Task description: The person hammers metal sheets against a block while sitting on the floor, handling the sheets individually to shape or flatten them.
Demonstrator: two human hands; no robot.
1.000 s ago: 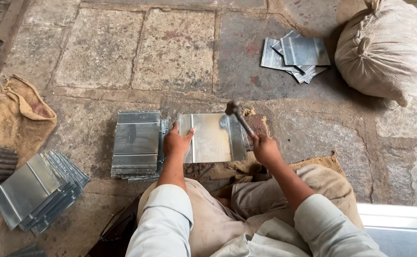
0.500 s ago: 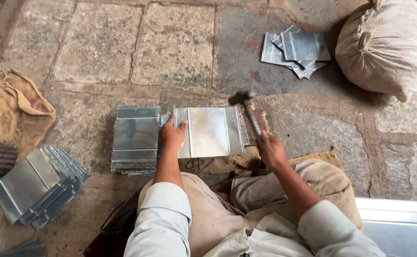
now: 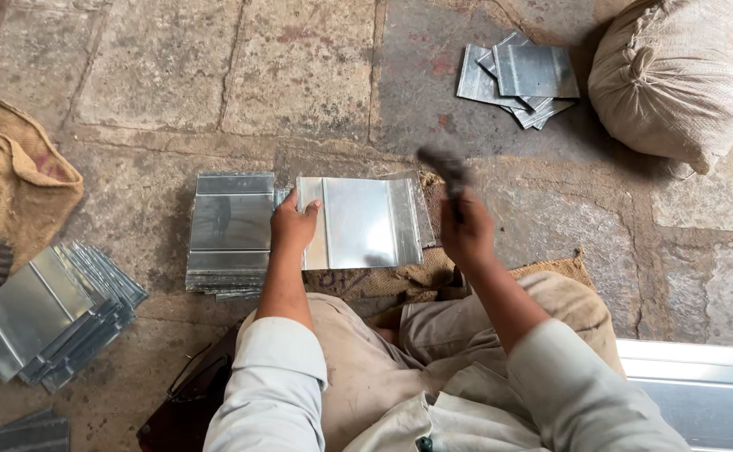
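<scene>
Head cam is all I've got from here, looking straight down at the stone floor (image 3: pixel 166 75) with the person's knees at the bottom. Left hand (image 3: pixel 294 224) is spread flat, fingers pressing down on the left edge of a shiny metal sheet (image 3: pixel 365 222) that sits dead centre on a bit of burlap cloth (image 3: pixel 400 280). Right hand (image 3: pixel 467 234) is closed tight round the handle of a hammer (image 3: pixel 446 172), whose head is blurred and sits at about 12 o'clock from that hand, just over the sheet's right edge; can't tell if it's touching the metal or not. At 9 o'clock from the sheet, just beside the left hand, there's a neat stack of sheets (image 3: pixel 231 230). Further out at 8 o'clock there's a fanned pile of sheets (image 3: pixel 53 314), slid over like a deck of cards. Up at 1 o'clock lies a loose heap of sheets (image 3: pixel 521 75), and right next to it a big tied sack (image 3: pixel 676 75). A burlap bag (image 3: pixel 19 180) is slumped at 9 o'clock by the frame edge. Something dark, leather-looking, lies by the left knee at 7 o'clock, can't make out what it is.
</scene>
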